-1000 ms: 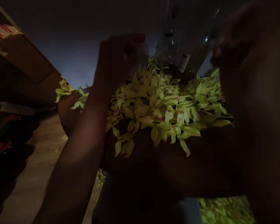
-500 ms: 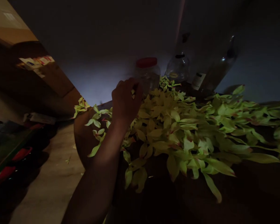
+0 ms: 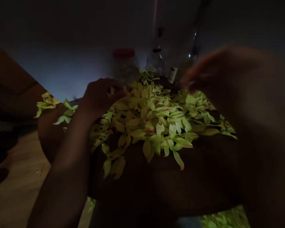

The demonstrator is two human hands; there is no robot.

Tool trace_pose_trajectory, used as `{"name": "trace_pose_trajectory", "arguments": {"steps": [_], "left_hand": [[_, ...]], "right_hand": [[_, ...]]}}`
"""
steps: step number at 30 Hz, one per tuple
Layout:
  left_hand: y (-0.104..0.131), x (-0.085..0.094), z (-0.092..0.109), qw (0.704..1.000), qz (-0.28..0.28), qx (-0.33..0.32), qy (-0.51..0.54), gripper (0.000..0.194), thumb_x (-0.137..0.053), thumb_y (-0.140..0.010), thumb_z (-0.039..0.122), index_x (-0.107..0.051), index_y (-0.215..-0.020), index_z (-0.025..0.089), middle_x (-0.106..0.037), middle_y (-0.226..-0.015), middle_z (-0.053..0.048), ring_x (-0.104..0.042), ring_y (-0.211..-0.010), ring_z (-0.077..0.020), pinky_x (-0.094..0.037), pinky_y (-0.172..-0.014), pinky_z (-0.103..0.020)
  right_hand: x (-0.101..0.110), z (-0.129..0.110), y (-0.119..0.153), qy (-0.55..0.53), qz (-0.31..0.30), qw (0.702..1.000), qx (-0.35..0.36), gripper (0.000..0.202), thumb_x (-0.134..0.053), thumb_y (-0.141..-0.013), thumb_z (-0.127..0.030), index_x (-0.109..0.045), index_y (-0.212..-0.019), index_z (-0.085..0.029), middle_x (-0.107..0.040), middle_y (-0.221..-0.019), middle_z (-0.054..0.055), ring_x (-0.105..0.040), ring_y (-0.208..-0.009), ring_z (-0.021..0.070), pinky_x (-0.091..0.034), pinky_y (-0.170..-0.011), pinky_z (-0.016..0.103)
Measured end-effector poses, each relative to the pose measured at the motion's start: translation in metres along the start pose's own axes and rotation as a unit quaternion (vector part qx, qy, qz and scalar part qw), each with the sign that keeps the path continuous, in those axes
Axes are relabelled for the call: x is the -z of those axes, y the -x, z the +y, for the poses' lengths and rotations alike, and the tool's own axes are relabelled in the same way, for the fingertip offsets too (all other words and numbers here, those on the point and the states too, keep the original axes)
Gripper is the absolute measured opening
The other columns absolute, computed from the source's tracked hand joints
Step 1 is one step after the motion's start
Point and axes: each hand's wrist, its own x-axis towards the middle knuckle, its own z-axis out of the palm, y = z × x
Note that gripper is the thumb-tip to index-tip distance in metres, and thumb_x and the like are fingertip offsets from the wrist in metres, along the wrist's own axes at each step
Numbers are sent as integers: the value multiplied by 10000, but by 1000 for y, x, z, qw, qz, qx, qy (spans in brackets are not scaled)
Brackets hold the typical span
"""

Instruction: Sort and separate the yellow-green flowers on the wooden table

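A pile of yellow-green flowers (image 3: 156, 120) with reddish tips covers the middle of a dark table (image 3: 137, 186). At its left edge is my left hand (image 3: 102, 96), fingers curled, with a small pale piece showing between them; what that piece is cannot be made out. My right hand (image 3: 218, 69), dark and smeared by motion, is raised over the right side of the pile. Its fingers point left, and whether they hold anything is hidden by blur.
Behind the pile stand a red-lidded jar (image 3: 124, 65), a rounded glass bottle (image 3: 156, 61) and a labelled bottle (image 3: 173, 75). Loose flowers (image 3: 66, 112) lie at the table's left end. More greenery (image 3: 225, 218) shows below the front edge.
My right hand has come into view from the right. The view has turned rightward, so jars and pile appear further left. My left hand remains at the pile's left side.
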Motion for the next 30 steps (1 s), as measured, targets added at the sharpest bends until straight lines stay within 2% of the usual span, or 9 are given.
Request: {"name": "trace_pose_trajectory", "arguments": {"steps": [3, 5, 10, 14, 16, 21, 24, 27, 30], "left_hand": [[2, -3, 7, 1000, -24, 0, 1, 242, -758, -906, 455, -750, -1015, 240, -727, -1034, 23, -626, -868, -162, -497, -782, -280], [1, -7, 13, 1000, -16, -6, 4, 256, -784, -892, 414, -742, -1059, 225, -712, -1073, 13, -643, -925, -178, -522, -819, -290], [-2, -23, 12, 1000, -19, -7, 0, 338, -833, -842, 288, -721, -1147, 194, -670, -1218, -51, -608, -1170, -270, -472, -1072, -445], [-1, -38, -1, 995, -94, 6, 33, 281, -750, -885, 336, -731, -1142, 223, -728, -1148, -46, -686, -972, -229, -545, -891, -352], [-2, -42, -6, 994, -102, 3, 40, 236, -664, -915, 303, -733, -1128, 228, -730, -1145, -60, -696, -993, -253, -541, -872, -356], [-2, -41, -4, 999, -42, 0, 33, 322, -540, -971, 377, -683, -1215, 221, -717, -1090, -102, -665, -988, -294, -512, -908, -426], [1, -37, 1, 999, 45, -10, 11, 319, -549, -979, 415, -672, -1218, 242, -646, -1256, -130, -583, -1163, -340, -447, -1014, -491], [3, -33, 5, 996, 89, -7, -2, 302, -561, -981, 438, -669, -1199, 259, -574, -1359, -140, -541, -1205, -366, -417, -1030, -531], [3, -31, 8, 996, 85, -15, 23, 295, -525, -1004, 450, -672, -1179, 264, -601, -1327, -124, -543, -1215, -356, -404, -1049, -528]], "right_hand": [[-24, 23, -2, 59, -55, 996, -37, 416, -540, -1014, -453, -652, -1319, -193, -686, -1288, 66, -657, -1120, 208, -531, -927, 369], [-42, 40, 0, 98, -81, 992, -25, 477, -619, -973, -449, -619, -1376, -195, -637, -1385, 96, -635, -1197, 258, -520, -982, 407], [-62, 60, 11, 92, -130, 987, 30, 178, -701, -931, -315, -747, -1055, -195, -740, -1042, 72, -696, -886, 210, -525, -779, 342], [-62, 58, 12, 66, -126, 990, 17, 96, -699, -927, -278, -734, -941, -190, -732, -961, 53, -680, -840, 189, -497, -742, 314], [-61, 56, 11, 63, -109, 992, 19, 111, -677, -943, -290, -724, -943, -189, -728, -970, 58, -674, -846, 190, -499, -750, 317], [-60, 50, 11, 75, -46, 996, 27, 121, -601, -990, -303, -685, -978, -216, -696, -1013, 66, -670, -919, 204, -512, -784, 336], [-59, 45, 12, 78, 3, 996, 31, 109, -570, -1005, -299, -650, -1008, -226, -666, -1101, 79, -652, -1017, 208, -524, -847, 338], [-54, 44, 13, 75, 51, 996, 0, 167, -592, -994, -348, -615, -1115, -236, -622, -1211, 100, -638, -1064, 215, -540, -851, 338], [-46, 49, 15, 68, -15, 997, -22, 307, -669, -940, -442, -623, -1174, -249, -634, -1201, 92, -654, -1055, 229, -551, -854, 353]]}}
